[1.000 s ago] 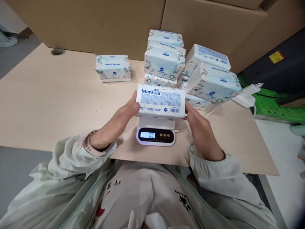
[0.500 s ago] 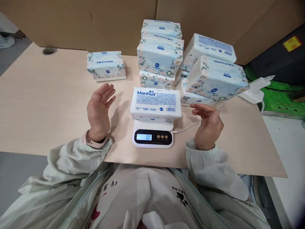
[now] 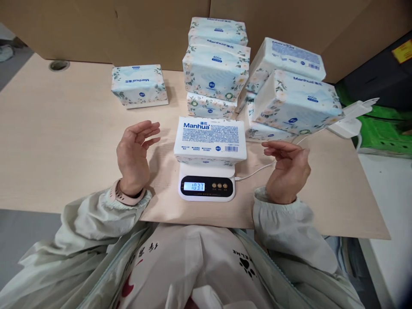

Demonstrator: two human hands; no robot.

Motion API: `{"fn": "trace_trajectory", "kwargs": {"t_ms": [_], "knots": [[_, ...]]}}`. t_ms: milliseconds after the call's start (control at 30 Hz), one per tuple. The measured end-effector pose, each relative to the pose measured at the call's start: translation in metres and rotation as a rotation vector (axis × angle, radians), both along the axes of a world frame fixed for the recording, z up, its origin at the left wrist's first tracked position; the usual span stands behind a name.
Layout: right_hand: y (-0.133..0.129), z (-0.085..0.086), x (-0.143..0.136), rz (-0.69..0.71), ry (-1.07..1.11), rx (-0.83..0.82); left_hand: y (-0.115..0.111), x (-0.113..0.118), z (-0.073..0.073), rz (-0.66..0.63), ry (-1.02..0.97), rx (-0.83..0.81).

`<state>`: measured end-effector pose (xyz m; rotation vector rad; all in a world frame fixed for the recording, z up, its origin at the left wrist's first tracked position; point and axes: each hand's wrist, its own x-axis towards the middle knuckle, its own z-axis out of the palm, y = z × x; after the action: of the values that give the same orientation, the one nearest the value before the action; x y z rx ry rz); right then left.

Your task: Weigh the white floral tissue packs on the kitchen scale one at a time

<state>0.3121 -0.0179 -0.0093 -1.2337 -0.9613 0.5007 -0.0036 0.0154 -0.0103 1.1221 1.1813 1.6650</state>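
Note:
A white and blue tissue pack (image 3: pixel 210 139) lies on a white digital scale (image 3: pixel 207 197), whose lit display reads 103.7. To the left of the pack, my left hand (image 3: pixel 135 156) is held apart from it, fingers extended and holding nothing. On the other side my right hand (image 3: pixel 287 169) is also open and empty, its fingertips pointing towards the pack without touching it. A white cable runs from the scale's right side, passing behind my right hand.
Several tissue packs are stacked at the back centre (image 3: pixel 216 71) and back right (image 3: pixel 296 103). A single pack (image 3: pixel 140 86) lies at the back left of the wooden table (image 3: pixel 64 141). A white power strip (image 3: pixel 346 126) and green crate (image 3: pixel 383 131) are at the right.
The scale's display has gone from 0.0 to 103.7. My right hand has shifted slightly to the right; both hands remain open. The view has moved a little.

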Motion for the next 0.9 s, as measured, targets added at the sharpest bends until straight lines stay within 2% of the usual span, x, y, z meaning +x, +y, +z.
{"fn": "trace_trajectory", "kwargs": {"t_ms": [167, 900], "knots": [[-0.0013, 0.0016, -0.0019, 0.015, 0.023, 0.017, -0.0003, 0.0023, 0.0017, 0.030, -0.007, -0.029], [-0.0012, 0.0060, -0.0034, -0.026, 0.006, -0.012, 0.0001, -0.0014, -0.0010, -0.022, 0.028, 0.010]]}}
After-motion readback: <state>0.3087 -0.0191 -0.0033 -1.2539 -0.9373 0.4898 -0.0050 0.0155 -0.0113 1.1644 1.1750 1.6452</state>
